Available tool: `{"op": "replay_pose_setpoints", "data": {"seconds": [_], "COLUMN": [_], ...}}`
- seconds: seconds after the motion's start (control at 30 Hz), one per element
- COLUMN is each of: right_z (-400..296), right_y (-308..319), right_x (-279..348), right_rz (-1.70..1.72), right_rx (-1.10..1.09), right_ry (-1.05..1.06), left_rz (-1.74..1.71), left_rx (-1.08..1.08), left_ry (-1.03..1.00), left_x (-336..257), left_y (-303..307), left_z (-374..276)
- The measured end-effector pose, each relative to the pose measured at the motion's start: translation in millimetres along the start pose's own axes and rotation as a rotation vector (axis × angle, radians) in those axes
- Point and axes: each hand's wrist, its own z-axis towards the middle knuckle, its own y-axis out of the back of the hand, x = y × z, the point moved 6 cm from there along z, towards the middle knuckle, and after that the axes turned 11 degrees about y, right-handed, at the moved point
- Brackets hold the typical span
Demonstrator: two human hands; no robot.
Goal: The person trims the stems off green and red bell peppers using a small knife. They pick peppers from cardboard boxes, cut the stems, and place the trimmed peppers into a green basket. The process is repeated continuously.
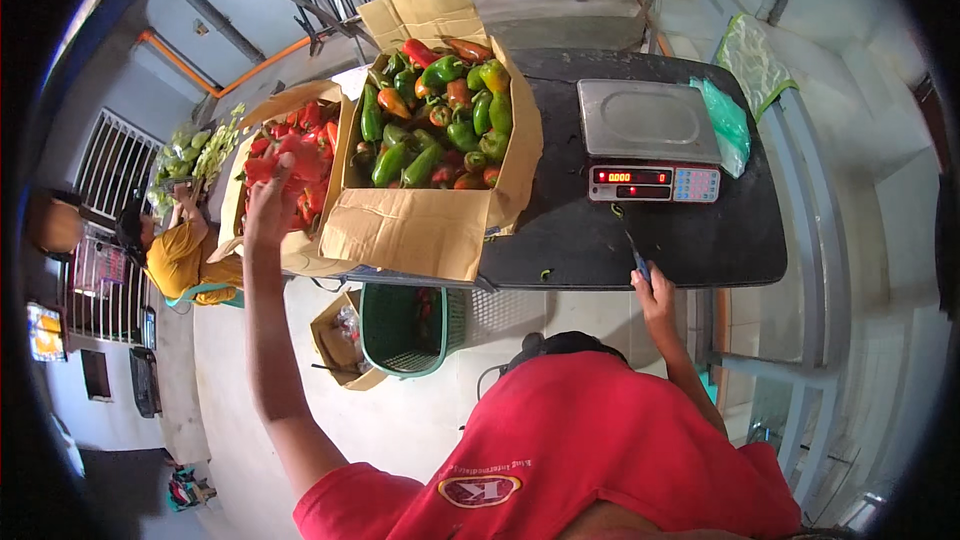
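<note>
My left hand (271, 199) is over a cardboard box (334, 236) of red peppers (311, 199), on the left of the black table. Its fingers are around a red pepper (301, 157), which looks blurred. My right hand (655, 296) grips a small knife (637, 256) by its blue handle at the table's front edge. The blade points away from me, towards a green pepper stem scrap (617, 211). Between my hands stands a taller cardboard box (416, 229), filled with green, orange and reddish peppers (446, 101).
A digital scale (649, 120) and a green plastic bag (726, 127) lie on the black table (577, 240). Below its front edge stand a green plastic basket (450, 322) and a small open carton (334, 345). A person in yellow (180, 262) sits at left near leafy vegetables (184, 154).
</note>
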Motion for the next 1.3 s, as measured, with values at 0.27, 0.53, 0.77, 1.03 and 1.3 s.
{"op": "replay_pose_setpoints", "data": {"seconds": [0.27, 0.53, 0.77, 1.03, 1.3], "right_z": [42.3, 40.8, 29.0, 28.9, 16.0], "right_y": [14.4, 28.7, 27.3, 27.1, -4.3], "right_x": [80.3, 110.2, 87.4, 87.0, 50.8], "right_rz": [0.071, 0.081, 0.075, -0.01, -0.067], "right_rx": [0.114, 0.199, 0.267, 0.274, 0.277], "right_ry": [0.157, 0.315, 0.224, 0.234, 0.263], "left_rz": [0.066, 0.2, 0.277, 0.307, 0.169], "left_rx": [0.3, 0.356, 0.384, 0.409, 0.446], "left_ry": [0.337, 0.277, 0.206, 0.156, 0.216], "left_x": [33.4, 98.0, 110.5, 113.2, 158.6], "left_y": [-232.5, -320.8, -342.0, -341.8, -328.0], "left_z": [-91.4, -122.5, -129.5, -126.0, -120.8]}}
